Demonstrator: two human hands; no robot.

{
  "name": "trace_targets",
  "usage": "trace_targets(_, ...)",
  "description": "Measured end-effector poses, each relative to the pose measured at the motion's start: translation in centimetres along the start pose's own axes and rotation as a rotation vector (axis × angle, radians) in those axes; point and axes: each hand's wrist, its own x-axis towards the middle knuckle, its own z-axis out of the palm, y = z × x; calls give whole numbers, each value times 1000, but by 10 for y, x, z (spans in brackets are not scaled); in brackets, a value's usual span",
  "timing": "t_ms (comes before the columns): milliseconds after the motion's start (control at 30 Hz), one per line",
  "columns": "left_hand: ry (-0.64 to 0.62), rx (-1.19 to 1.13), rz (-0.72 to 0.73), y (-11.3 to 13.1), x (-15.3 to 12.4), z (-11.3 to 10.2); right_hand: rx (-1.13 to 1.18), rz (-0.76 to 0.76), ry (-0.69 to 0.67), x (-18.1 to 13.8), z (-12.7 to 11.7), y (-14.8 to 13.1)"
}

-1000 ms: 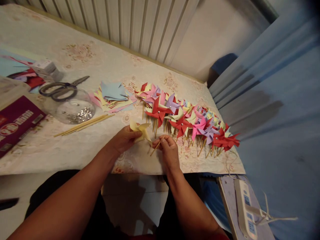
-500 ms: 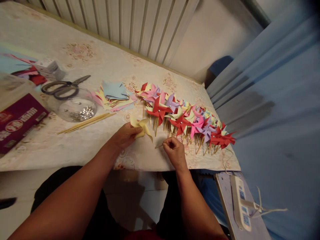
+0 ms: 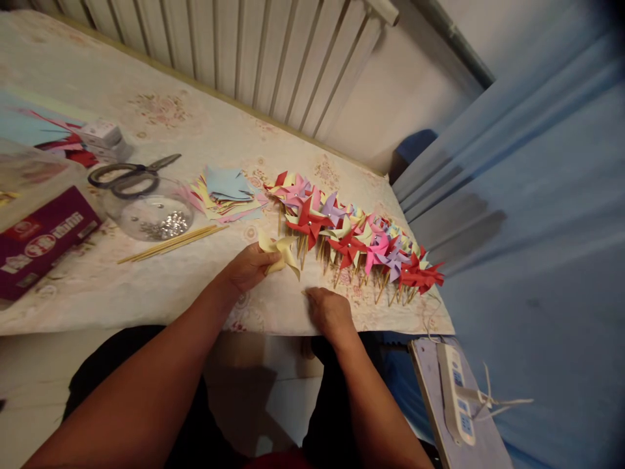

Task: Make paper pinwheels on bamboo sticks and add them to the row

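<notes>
My left hand pinches a pale yellow paper pinwheel by its near-left side, its curled blades facing up above the table. To the right and slightly nearer my body, my right hand is closed, back of the hand up. A tiny tip of a thin stick-like piece pokes out at its fingertips; the rest is hidden by the fingers. The two hands are apart. Just beyond them stand finished pinwheels in red, pink, purple and cream on wooden sticks, packed in a long cluster.
Bamboo sticks lie left of my hands, beside a clear round container of shiny metal fasteners with scissors across it. Paper squares are stacked behind. A purple box stands far left; a power strip sits right.
My right hand has turned over, back now up, and shifted slightly left and nearer my body; less of the thin piece shows. The left hand keeps the yellow pinwheel. The view has shifted a little.
</notes>
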Motion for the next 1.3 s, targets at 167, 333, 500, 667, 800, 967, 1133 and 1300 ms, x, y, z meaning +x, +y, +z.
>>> trace_targets(167, -24, 0, -1, 1, 0, 1, 232, 46, 67, 5, -2, 0)
trace_targets(333, -16, 33, 4, 3, -1, 4, 1094, 50, 200, 17, -8, 0)
trace_targets(500, 3, 61, -9, 3, -2, 6, 1575, 46, 267, 39, -1, -7)
trace_targets(667, 60, 91, -57, 1, -2, 7, 1736, 149, 302, 49, 8, -6)
trace_targets(800, 101, 109, -88, 0, -1, 8, 1787, 202, 315, 51, 9, -3)
trace_targets(967, 160, 129, -100, -1, 0, 11, 1761, 263, 343, 52, 9, 0)
trace_targets(1133, 182, 135, -114, 0, 0, 11, 1728, 315, 365, 50, 7, 2)
trace_targets(1300, 175, 135, -103, 0, 0, 11, 1707, 321, 382, 50, 6, 2)
